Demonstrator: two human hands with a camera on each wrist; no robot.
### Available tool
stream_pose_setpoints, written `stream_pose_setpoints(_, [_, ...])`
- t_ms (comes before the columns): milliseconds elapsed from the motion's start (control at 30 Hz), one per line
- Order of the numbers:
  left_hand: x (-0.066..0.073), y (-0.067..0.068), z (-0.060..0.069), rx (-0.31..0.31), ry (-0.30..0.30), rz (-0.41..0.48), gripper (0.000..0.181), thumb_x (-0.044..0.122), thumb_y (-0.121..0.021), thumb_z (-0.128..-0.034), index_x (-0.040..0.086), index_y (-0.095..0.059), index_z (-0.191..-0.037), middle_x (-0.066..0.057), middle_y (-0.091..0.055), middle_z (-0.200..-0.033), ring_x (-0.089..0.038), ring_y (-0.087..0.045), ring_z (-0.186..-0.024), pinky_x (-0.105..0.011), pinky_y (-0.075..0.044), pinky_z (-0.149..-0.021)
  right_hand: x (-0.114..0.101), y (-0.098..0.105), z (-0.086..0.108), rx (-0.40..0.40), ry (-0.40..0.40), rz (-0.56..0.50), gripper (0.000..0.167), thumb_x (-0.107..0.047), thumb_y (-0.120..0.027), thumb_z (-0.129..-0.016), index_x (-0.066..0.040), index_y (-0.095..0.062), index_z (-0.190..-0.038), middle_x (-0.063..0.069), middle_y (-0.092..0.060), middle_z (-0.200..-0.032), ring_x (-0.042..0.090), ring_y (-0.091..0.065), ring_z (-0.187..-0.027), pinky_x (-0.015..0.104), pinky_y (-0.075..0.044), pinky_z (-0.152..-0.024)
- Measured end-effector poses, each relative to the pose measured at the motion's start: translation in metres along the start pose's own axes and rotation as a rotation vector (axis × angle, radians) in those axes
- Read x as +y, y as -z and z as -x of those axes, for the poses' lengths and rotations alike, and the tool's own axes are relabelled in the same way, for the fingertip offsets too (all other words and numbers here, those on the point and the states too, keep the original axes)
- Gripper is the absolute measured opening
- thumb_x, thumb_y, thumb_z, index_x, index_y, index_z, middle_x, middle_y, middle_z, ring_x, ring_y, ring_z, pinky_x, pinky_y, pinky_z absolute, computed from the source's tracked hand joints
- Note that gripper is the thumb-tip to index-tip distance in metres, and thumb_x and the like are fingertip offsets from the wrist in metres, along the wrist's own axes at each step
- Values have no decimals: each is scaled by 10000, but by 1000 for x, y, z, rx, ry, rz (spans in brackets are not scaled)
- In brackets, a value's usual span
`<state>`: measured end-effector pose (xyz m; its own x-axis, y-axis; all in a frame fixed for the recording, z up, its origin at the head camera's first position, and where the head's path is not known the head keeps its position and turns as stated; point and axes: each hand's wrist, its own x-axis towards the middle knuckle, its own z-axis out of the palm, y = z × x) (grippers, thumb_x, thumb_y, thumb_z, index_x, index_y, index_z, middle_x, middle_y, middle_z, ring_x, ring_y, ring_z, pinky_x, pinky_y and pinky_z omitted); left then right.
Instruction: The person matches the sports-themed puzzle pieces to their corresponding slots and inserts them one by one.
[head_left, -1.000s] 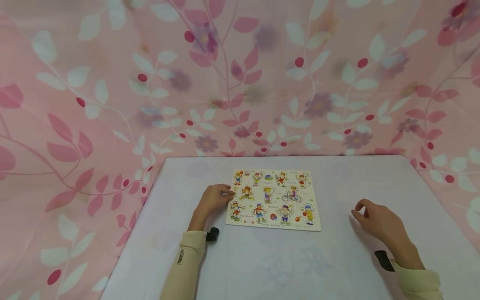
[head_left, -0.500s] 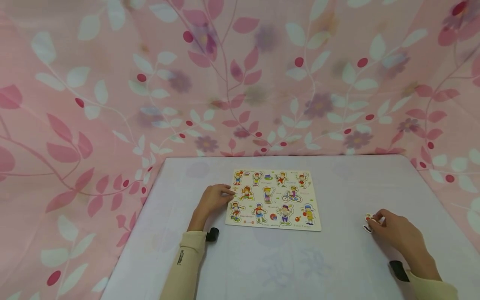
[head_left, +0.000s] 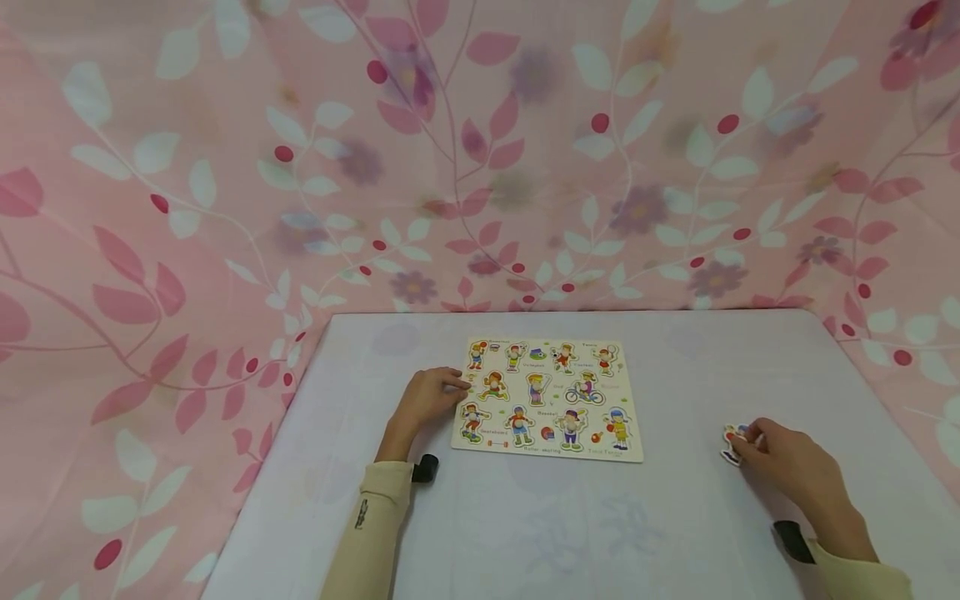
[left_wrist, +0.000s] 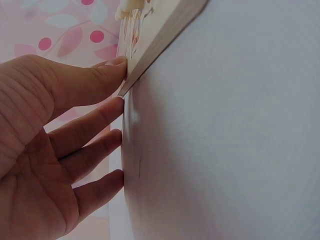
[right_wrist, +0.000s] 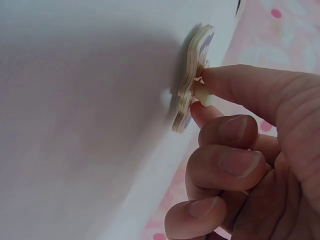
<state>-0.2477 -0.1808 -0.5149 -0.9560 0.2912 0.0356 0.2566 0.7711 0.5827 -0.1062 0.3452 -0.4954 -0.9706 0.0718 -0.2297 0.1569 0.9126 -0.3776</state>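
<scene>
My left hand [head_left: 429, 398] rests at the left edge of a pale wooden peg puzzle board [head_left: 551, 450], printed with cartoon children playing sports and small words. In the left wrist view the thumb [left_wrist: 107, 80] touches the top of the board's edge. The index fingertip meets its side, and the other fingertips reach the tabletop, fairly straight. On the right, my right hand [head_left: 798, 467] pinches the pale knob [right_wrist: 202, 94] of a wooden puzzle piece [right_wrist: 196, 60] between thumb and index finger. The piece is tilted close to the tabletop; whether it touches is unclear. Fingers partly cover its picture.
A white cloth [head_left: 555, 533] covers the table. Pink floral fabric [head_left: 480, 167] hangs behind the table and along both sides. A black strap mount [head_left: 425, 468] sits at the left wrist, another mount [head_left: 793, 542] at the right.
My right hand has moved right and nearer to me, and the puzzle piece now shows in its fingers. During the last half second it barely shifted. The left hand and board stayed still.
</scene>
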Motion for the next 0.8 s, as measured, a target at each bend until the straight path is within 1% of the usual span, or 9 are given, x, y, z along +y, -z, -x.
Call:
stream_pose_setpoints(267, [-1, -1, 0, -1, -3, 4, 143, 186, -773, -861, 151, -807, -996, -59, -670, -1240, -293, -551, -1248, -470, -396, -1063, -26, -5, -2, 2, 48, -13, 342, -379, -617, -958, -38, -596, -988, 22, -579, -777, 180, -511, -652, 321, -388, -520])
stream_pose_setpoints(433, [0, -2, 0, -8, -1, 8, 147, 194, -773, -864, 153, -806, -1001, -55, -671, -1240, -289, -549, -1251, -464, -389, -1070, -39, -11, -4, 23, 78, -10, 317, -356, -625, -954, -42, -598, -988, 11, -547, -738, 172, -489, -624, 315, -375, -509])
stream_pose_setpoints(600, [0, -1, -1, 0, 3, 5, 142, 185, -774, -861, 150, -807, -994, -52, -674, -1234, -286, -553, -1247, -457, -394, -1067, -51, -16, -7, 52, 110, 0, 253, -312, -639, -932, -65, -603, -970, 5, -516, -701, 170, -462, -592, 309, -352, -492])
stream_pose_setpoints(800, [0, -1, 0, 1, -3, 5, 142, 185, -778, -858, 146, -807, -991, -56, -676, -1229, -284, -557, -1242, -452, -394, -1069, -70, -20, -13, 36, 157, 11, 215, -275, -653, -915, -74, -610, -975, -3, -509, -697, 171, -458, -600, 306, -354, -497])
